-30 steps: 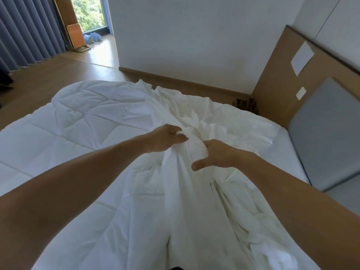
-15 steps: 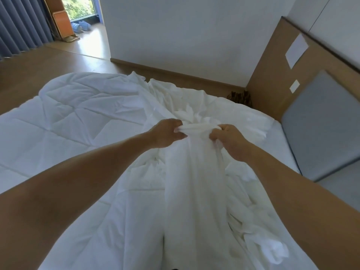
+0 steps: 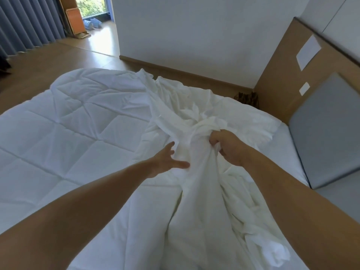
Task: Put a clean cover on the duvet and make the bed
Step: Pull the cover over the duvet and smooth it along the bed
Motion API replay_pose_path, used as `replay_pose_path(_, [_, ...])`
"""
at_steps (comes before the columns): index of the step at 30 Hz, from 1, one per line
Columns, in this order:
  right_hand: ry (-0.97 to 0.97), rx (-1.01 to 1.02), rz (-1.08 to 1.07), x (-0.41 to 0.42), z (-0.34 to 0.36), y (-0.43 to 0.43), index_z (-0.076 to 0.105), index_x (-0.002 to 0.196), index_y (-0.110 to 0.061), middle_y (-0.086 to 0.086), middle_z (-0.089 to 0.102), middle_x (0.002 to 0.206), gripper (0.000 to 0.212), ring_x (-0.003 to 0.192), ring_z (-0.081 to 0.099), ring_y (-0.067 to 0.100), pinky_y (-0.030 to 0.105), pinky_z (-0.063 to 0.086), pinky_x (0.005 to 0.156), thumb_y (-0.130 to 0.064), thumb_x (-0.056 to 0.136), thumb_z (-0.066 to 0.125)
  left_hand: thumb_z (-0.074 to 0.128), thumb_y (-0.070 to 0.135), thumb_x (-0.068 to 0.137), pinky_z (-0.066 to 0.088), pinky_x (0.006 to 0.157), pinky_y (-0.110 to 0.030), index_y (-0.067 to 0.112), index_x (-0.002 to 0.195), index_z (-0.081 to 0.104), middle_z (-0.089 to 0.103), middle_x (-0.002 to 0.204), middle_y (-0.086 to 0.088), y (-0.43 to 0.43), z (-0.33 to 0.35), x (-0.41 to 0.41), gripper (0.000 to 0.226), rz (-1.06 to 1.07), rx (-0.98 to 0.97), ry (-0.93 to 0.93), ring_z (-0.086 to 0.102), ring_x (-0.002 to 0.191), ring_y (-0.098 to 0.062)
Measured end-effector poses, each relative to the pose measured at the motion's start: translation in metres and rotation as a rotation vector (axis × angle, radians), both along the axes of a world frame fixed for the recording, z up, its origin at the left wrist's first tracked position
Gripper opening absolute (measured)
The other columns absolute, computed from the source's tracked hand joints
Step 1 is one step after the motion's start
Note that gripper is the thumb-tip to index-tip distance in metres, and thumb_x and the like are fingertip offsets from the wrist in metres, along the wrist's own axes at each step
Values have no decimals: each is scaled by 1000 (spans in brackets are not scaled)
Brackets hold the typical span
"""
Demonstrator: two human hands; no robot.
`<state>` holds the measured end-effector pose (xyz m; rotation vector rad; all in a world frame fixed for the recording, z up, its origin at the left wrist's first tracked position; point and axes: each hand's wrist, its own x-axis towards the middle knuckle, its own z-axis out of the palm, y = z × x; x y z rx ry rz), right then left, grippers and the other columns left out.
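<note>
Our right hand [image 3: 227, 148] holds a fistful of the cover [image 3: 196, 201]. Its grip is curled tight round a gathered ridge of the white cloth, which is lifted a little off the bed [image 3: 288, 151]. Our left hand [image 3: 165, 159] is spread, fingers straight and thumb out, just beside that ridge and holding nothing. We cannot tell whether its fingertips touch the cloth.

The cover lies crumpled in a long heap down the middle and right of the bed, from the far edge toward us. It lies partly over the quilted duvet [image 3: 78, 137], which is spread flat on the left side. The padded headboard [image 3: 323, 129] stands at the right.

We judge the step to be sorting the cover out: finding an edge, a corner or the opening before the duvet can go in. To do it well, we hold the right hand's bunch firm as an anchor and bring the left hand onto the cloth close beside it. Then we feed along one hem hand over hand rather than tugging at the middle of the heap. We feel for a seam or a doubled edge, since everything is white and the folds hide one another. We lift the cloth clear of the duvet so that it is not dragged out of square. We take one layer only, as two at once would twist the cover.
</note>
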<state>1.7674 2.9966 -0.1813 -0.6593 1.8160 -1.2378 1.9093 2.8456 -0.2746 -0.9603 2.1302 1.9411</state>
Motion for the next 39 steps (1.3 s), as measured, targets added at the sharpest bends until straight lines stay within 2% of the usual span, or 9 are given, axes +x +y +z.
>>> replay_pose_path(5, [46,94,2,1,-3,9,60,109,-12,2,65,115,22,107,61,20,32,48,95,-30,96,58,69,14,90,53,92,-39,9,107,68,72,106,-7,12,-8,-1,18,-76,101,-24,67,105,-29])
replay_pose_path(10, [218,223,96,-1,-7,17,64,115,-13,-3,66,109,41,103,63,19,32,49,94,-49,96,55,57,-1,93,58,63,-32,3,85,63,64,85,-14,-18,27,11,10,267,315,217,67,67,-23])
replay_pose_path(14, [309,242,193,15,-11,8,68,104,-18,3,71,102,36,98,68,26,37,53,89,-52,94,58,60,12,93,43,63,-32,8,71,56,53,76,-10,-66,56,33,22,235,-234,71,52,68,-25])
replay_pose_path(17, [444,335,395,28,-16,-4,62,96,-18,-2,66,97,40,88,63,16,32,52,84,-53,82,73,57,25,94,40,61,-29,9,89,65,59,86,-5,-87,61,46,18,103,-720,-116,52,71,-21])
replay_pose_path(25, [637,512,623,50,-32,-29,44,69,-17,-3,48,69,38,60,46,15,27,36,57,-27,76,80,43,32,102,43,73,-33,17,106,66,69,105,-10,-83,6,87,28,48,-1070,-310,61,94,-31])
replay_pose_path(27, [572,469,593,53,-33,-32,38,62,-18,-4,43,61,36,54,42,15,29,33,55,-15,75,72,47,33,101,42,72,-32,16,105,67,69,105,-9,-80,7,85,27,86,-1001,-276,61,93,-28])
replay_pose_path(31, [426,351,455,55,-33,-31,37,60,-18,-4,39,56,36,51,38,12,26,30,52,-1,78,62,78,43,81,47,68,-26,24,109,68,65,104,-1,-79,20,82,35,102,-451,-155,62,87,-16])
replay_pose_path(35, [275,262,294,55,-32,-25,58,83,-15,1,58,75,16,70,56,19,27,44,62,0,77,59,85,25,74,54,87,-34,39,132,55,56,114,-1,-82,21,93,66,-118,-393,-272,61,98,-20])
replay_pose_path(39, [237,355,219,60,-35,-24,43,67,-17,1,45,68,18,65,42,20,33,34,64,-24,57,56,71,11,86,50,70,-23,33,121,65,62,100,-3,-78,29,83,41,77,-340,-57,61,85,-18])
